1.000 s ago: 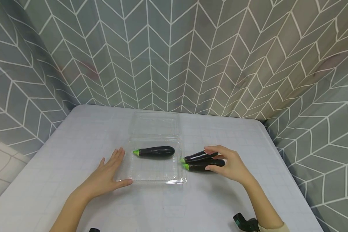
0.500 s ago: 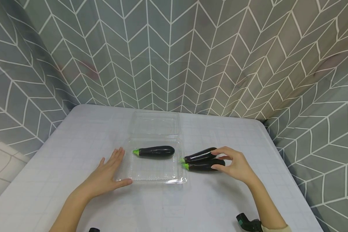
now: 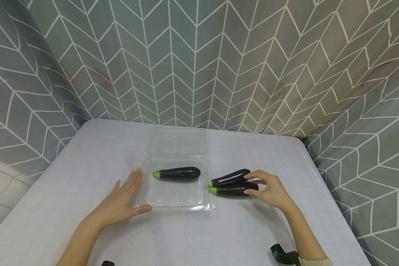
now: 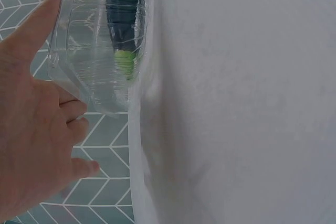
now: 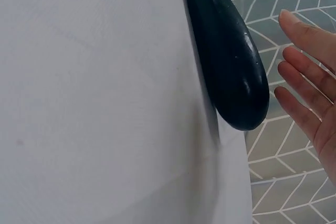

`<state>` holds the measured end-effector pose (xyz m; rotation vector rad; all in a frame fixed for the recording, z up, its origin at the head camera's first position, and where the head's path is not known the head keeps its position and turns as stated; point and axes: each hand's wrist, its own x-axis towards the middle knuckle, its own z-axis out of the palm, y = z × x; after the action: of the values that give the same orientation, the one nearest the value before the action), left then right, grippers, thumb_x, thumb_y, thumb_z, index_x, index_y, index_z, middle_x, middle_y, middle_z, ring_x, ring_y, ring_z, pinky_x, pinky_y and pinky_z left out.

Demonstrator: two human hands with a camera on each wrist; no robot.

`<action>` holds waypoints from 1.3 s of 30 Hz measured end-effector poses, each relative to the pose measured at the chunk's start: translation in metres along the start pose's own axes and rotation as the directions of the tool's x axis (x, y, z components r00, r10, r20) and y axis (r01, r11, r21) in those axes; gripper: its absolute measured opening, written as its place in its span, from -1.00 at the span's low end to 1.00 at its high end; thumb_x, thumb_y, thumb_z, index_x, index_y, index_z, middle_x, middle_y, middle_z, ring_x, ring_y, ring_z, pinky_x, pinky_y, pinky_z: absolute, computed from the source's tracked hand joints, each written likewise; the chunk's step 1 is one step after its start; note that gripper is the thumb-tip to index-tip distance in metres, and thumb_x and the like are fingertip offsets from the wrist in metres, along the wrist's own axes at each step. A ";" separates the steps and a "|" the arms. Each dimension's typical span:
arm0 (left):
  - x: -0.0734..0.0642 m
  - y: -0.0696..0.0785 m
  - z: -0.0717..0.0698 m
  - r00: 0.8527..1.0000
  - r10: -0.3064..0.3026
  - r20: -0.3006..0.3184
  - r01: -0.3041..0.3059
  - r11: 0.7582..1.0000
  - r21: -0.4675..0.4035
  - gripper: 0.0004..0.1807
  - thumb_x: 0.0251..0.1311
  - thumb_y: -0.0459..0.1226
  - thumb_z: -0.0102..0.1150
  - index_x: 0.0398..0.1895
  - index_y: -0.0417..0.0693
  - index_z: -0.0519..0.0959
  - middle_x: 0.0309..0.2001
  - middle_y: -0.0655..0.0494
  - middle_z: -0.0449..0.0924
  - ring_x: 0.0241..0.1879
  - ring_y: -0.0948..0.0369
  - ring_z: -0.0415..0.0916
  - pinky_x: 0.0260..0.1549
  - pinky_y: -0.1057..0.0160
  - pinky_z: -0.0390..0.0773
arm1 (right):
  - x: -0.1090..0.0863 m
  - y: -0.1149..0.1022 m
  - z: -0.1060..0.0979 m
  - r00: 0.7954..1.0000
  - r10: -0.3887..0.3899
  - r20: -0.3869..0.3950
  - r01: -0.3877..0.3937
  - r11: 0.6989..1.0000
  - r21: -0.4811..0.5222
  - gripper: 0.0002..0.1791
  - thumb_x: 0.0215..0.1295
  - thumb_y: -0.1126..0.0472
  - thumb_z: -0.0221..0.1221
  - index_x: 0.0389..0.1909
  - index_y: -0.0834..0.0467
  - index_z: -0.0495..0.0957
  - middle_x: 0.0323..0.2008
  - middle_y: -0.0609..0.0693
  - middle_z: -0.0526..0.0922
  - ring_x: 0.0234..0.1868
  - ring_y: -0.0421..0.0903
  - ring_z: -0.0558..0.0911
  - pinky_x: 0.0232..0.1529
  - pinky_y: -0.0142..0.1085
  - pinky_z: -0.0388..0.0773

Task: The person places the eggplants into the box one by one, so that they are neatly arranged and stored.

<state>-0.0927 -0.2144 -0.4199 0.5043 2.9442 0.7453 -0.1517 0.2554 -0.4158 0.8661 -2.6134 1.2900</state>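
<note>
A clear plastic clamshell box lies with its lid folded back, and one dark eggplant with a green stem end lies across its base. My left hand rests along the box's left side, fingers spread and thumb at the front corner; the left wrist view shows the same hand beside the box wall. Right of the box, two more eggplants lie side by side, stem ends at its edge. My right hand hovers by their round ends. In the right wrist view its loosely bent fingers stand apart from the nearer eggplant.
A pale cloth covers the table. Grey chevron-patterned curtain hangs behind the table and at both sides. A black wrist device sits by the right forearm, and another dark piece shows at the bottom edge.
My right hand has drawn back slightly to the right from over the two eggplants, leaving more of them uncovered. The left hand and the box stay in place.
</note>
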 end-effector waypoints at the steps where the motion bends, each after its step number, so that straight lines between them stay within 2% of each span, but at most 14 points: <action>1: 0.000 0.000 0.000 1.000 0.001 -0.001 -0.001 1.000 -0.001 0.24 0.00 0.28 0.26 0.50 -0.30 -0.10 0.50 -0.21 -0.14 0.48 -0.11 -0.21 0.28 -0.38 -0.18 | 0.000 0.001 0.000 1.000 0.003 0.001 -0.003 1.000 0.001 -0.53 -0.08 0.33 0.49 -0.07 0.25 0.61 -0.10 0.07 0.65 -0.03 -0.19 0.59 -0.07 -0.18 0.61; 6: 0.000 0.000 0.000 1.000 0.000 -0.002 0.000 1.000 -0.003 0.24 -0.01 0.29 0.25 0.50 -0.29 -0.10 0.50 -0.21 -0.14 0.48 -0.11 -0.22 0.28 -0.38 -0.18 | -0.001 0.007 0.002 1.000 0.016 0.000 -0.016 1.000 -0.008 -0.55 -0.08 0.31 0.49 -0.10 0.25 0.62 -0.12 0.09 0.66 -0.03 -0.12 0.61 -0.03 -0.14 0.59; 13: 0.000 -0.001 0.001 1.000 -0.002 -0.002 0.002 1.000 -0.001 0.25 -0.01 0.33 0.20 0.51 -0.27 -0.10 0.51 -0.18 -0.16 0.48 -0.10 -0.22 0.28 -0.38 -0.18 | -0.005 0.012 0.004 0.996 0.083 0.017 -0.081 0.992 -0.094 -0.56 -0.07 0.20 0.50 -0.09 0.12 0.65 -0.12 -0.10 0.67 0.00 -0.17 0.59 0.07 -0.24 0.54; 16: 0.000 -0.001 0.001 1.000 0.001 -0.007 -0.001 1.000 0.001 0.25 -0.01 0.32 0.21 0.51 -0.27 -0.10 0.51 -0.19 -0.15 0.48 -0.11 -0.22 0.28 -0.38 -0.18 | -0.006 0.014 0.005 0.995 0.100 0.025 -0.096 0.987 -0.126 -0.55 -0.08 0.16 0.50 -0.09 0.07 0.65 -0.12 -0.18 0.65 0.02 -0.16 0.59 0.08 -0.17 0.53; 25: 0.000 -0.001 0.001 1.000 0.004 -0.008 -0.004 1.000 -0.001 0.24 0.00 0.31 0.22 0.50 -0.28 -0.10 0.51 -0.19 -0.15 0.48 -0.11 -0.22 0.28 -0.37 -0.18 | -0.007 0.021 0.008 0.999 0.019 0.033 -0.011 0.973 -0.229 -0.53 -0.16 0.21 0.54 -0.12 0.03 0.67 -0.10 -0.17 0.67 0.00 -0.05 0.62 0.04 -0.09 0.53; 31: 0.000 -0.001 0.002 1.000 0.003 -0.009 -0.003 1.000 -0.008 0.23 0.00 0.26 0.27 0.50 -0.28 -0.10 0.51 -0.19 -0.15 0.48 -0.11 -0.23 0.28 -0.37 -0.18 | -0.006 0.020 0.009 0.999 0.018 0.049 -0.005 0.966 -0.258 -0.48 -0.20 0.29 0.54 -0.09 0.07 0.65 -0.08 -0.14 0.66 0.04 -0.01 0.60 0.06 -0.06 0.51; 39: 0.000 -0.001 0.002 1.000 0.002 -0.009 -0.003 1.000 -0.005 0.24 -0.01 0.29 0.24 0.50 -0.29 -0.09 0.51 -0.20 -0.14 0.48 -0.11 -0.22 0.28 -0.38 -0.18 | -0.007 0.017 0.009 0.998 0.023 0.050 -0.008 0.959 -0.284 -0.48 -0.19 0.32 0.53 -0.09 0.09 0.65 -0.10 -0.13 0.67 0.02 -0.01 0.62 0.03 -0.05 0.53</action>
<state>-0.0929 -0.2147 -0.4220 0.5058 2.9494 0.7568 -0.1534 0.2604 -0.4357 0.8403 -2.7574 0.8723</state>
